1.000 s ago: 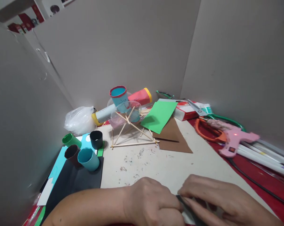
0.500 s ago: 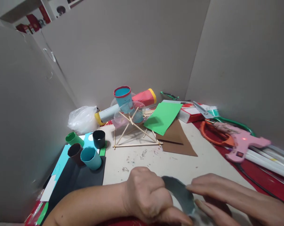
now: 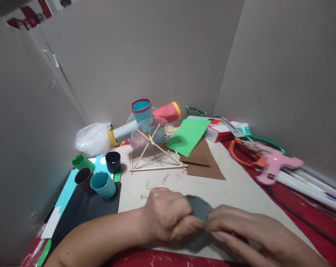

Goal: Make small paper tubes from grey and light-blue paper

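Note:
Both hands meet at the near edge of the white board (image 3: 240,185). My left hand (image 3: 166,217) is closed in a pinch on a strip of dark grey paper (image 3: 199,207), curled into a ring. My right hand (image 3: 248,231) has its fingers pressed on the other side of the same curled strip. Part of the strip lies under both hands and is hidden.
Several small paper cups (image 3: 102,183) stand on black paper (image 3: 84,211) at the left. A stick frame (image 3: 153,155) carries a blue cup (image 3: 141,111). Green paper (image 3: 188,135) and brown paper (image 3: 204,159) lie behind. Scissors (image 3: 244,150) and a pink glue gun (image 3: 276,165) rest at the right.
The dark strip lay flat under my fingers a second ago. It has since been lifted and curled into a ring between both hands.

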The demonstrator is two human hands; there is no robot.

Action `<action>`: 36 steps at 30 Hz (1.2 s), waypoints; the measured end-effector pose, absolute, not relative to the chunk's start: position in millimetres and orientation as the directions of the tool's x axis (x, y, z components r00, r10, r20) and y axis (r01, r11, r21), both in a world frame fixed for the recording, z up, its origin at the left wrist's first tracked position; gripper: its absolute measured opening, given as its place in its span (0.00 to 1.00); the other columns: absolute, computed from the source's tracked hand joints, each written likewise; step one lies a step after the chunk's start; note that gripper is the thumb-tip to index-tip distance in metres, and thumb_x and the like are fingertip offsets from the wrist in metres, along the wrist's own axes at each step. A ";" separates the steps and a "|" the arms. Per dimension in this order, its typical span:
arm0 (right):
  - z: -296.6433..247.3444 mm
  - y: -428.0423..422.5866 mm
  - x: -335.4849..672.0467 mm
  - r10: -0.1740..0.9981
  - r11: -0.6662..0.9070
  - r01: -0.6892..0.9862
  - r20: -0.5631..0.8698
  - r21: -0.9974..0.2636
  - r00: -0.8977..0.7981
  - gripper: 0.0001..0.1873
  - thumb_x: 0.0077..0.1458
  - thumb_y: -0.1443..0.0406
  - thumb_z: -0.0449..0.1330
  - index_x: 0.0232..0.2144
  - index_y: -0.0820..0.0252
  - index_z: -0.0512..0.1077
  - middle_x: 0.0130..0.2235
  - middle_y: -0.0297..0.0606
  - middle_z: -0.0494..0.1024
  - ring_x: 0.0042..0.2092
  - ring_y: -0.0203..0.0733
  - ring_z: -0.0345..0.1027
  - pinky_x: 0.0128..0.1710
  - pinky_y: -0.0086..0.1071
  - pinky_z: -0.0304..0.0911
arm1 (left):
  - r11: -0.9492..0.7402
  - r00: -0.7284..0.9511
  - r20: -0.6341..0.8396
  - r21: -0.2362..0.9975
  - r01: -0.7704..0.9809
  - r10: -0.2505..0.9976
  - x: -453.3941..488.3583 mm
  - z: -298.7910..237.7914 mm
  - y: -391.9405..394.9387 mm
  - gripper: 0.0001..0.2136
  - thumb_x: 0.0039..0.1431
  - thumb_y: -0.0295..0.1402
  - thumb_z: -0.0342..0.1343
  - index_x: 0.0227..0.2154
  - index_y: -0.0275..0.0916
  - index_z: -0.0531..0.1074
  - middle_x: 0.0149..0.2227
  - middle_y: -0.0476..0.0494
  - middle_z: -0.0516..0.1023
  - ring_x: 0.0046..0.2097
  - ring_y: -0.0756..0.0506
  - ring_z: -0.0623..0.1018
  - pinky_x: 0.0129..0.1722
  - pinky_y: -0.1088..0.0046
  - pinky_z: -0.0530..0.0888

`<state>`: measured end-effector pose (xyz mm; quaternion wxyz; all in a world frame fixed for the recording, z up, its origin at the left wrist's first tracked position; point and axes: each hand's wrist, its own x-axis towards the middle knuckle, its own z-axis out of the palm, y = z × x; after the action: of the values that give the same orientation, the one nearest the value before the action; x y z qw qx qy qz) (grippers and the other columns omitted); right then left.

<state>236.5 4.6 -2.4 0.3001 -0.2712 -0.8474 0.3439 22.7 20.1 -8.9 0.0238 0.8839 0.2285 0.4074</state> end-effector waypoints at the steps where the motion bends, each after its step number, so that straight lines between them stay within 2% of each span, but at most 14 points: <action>1: 3.4 4.7 238.0 0.689 0.583 0.267 0.293 -0.768 -0.663 0.12 0.65 0.66 0.52 0.30 0.55 0.73 0.30 0.35 0.77 0.30 0.37 0.73 0.31 0.26 0.68 | -0.888 0.561 0.692 0.298 0.351 0.454 21.5 -7.3 22.4 0.20 0.70 0.41 0.40 0.26 0.38 0.68 0.22 0.45 0.74 0.24 0.50 0.73 0.24 0.74 0.67; 5: 17.0 7.2 246.1 0.756 0.459 0.288 0.200 -0.841 -0.623 0.12 0.65 0.64 0.53 0.32 0.57 0.74 0.33 0.37 0.77 0.35 0.39 0.72 0.36 0.29 0.67 | -0.854 0.564 0.658 0.485 0.189 0.499 18.5 -2.1 34.5 0.16 0.70 0.36 0.42 0.31 0.35 0.70 0.30 0.38 0.78 0.34 0.47 0.78 0.34 0.75 0.74; 9: 18.7 9.5 253.4 0.788 0.348 0.237 0.146 -0.907 -0.598 0.10 0.64 0.62 0.56 0.32 0.58 0.74 0.33 0.36 0.76 0.34 0.39 0.69 0.34 0.29 0.64 | -0.773 0.594 0.586 0.626 0.101 0.552 19.0 2.4 36.5 0.16 0.69 0.35 0.45 0.30 0.33 0.72 0.29 0.36 0.78 0.33 0.46 0.78 0.35 0.73 0.74; 13: 20.6 11.3 258.6 0.811 0.205 0.114 0.103 -0.972 -0.576 0.11 0.62 0.59 0.58 0.32 0.59 0.74 0.31 0.34 0.72 0.31 0.36 0.65 0.30 0.27 0.62 | -0.504 0.596 0.362 0.859 0.085 0.717 18.7 9.4 28.6 0.13 0.63 0.38 0.56 0.29 0.32 0.74 0.27 0.40 0.77 0.30 0.48 0.75 0.32 0.74 0.72; 16: 22.1 12.3 260.6 0.835 0.186 0.096 0.106 -0.978 -0.539 0.12 0.61 0.58 0.59 0.33 0.60 0.75 0.32 0.36 0.73 0.31 0.35 0.64 0.30 0.27 0.61 | -0.319 0.585 0.203 0.942 0.101 0.785 18.2 13.5 24.5 0.12 0.57 0.39 0.62 0.29 0.33 0.75 0.23 0.46 0.73 0.26 0.52 0.70 0.28 0.77 0.68; 20: 21.4 10.9 257.0 0.871 0.220 0.160 0.120 -0.962 -0.475 0.08 0.57 0.62 0.62 0.37 0.59 0.77 0.29 0.33 0.72 0.28 0.34 0.63 0.27 0.26 0.59 | -0.252 0.581 0.124 0.957 0.144 0.804 20.5 14.0 23.2 0.12 0.55 0.38 0.64 0.27 0.33 0.75 0.22 0.48 0.71 0.26 0.52 0.68 0.28 0.78 0.66; 23: 19.7 9.2 250.9 0.841 0.277 0.190 0.143 -0.942 -0.521 0.08 0.54 0.68 0.63 0.38 0.58 0.78 0.32 0.34 0.74 0.28 0.32 0.63 0.27 0.25 0.59 | -0.315 0.586 0.149 0.930 0.191 0.796 23.4 12.3 22.6 0.12 0.56 0.38 0.63 0.26 0.33 0.75 0.23 0.46 0.73 0.27 0.51 0.69 0.28 0.77 0.66; 26: 17.5 8.4 246.0 0.788 0.334 0.180 0.169 -0.925 -0.592 0.05 0.56 0.69 0.61 0.33 0.61 0.78 0.33 0.35 0.75 0.29 0.32 0.63 0.28 0.25 0.58 | -0.420 0.612 0.210 0.881 0.220 0.763 25.5 12.1 20.3 0.11 0.58 0.36 0.61 0.26 0.33 0.75 0.23 0.46 0.73 0.26 0.52 0.69 0.28 0.77 0.64; 31: 14.2 8.0 245.5 0.769 0.306 0.166 0.141 -0.938 -0.624 0.08 0.57 0.69 0.60 0.27 0.63 0.77 0.28 0.33 0.74 0.30 0.33 0.65 0.30 0.25 0.59 | -0.523 0.656 0.276 0.825 0.213 0.702 26.8 15.5 15.0 0.10 0.60 0.32 0.58 0.26 0.32 0.75 0.23 0.46 0.74 0.26 0.52 0.70 0.27 0.78 0.64; 36: 14.3 9.2 246.9 0.790 0.254 0.142 0.120 -0.957 -0.602 0.08 0.58 0.67 0.61 0.28 0.63 0.78 0.28 0.34 0.74 0.30 0.34 0.64 0.29 0.25 0.58 | -0.436 0.651 0.190 0.868 0.239 0.735 25.7 17.7 18.3 0.09 0.59 0.34 0.61 0.30 0.32 0.77 0.26 0.44 0.76 0.27 0.51 0.70 0.28 0.77 0.65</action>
<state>246.9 9.2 14.3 0.3112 -0.3199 -0.7281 0.5202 25.7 18.3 17.7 0.4347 0.7978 0.3051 0.2854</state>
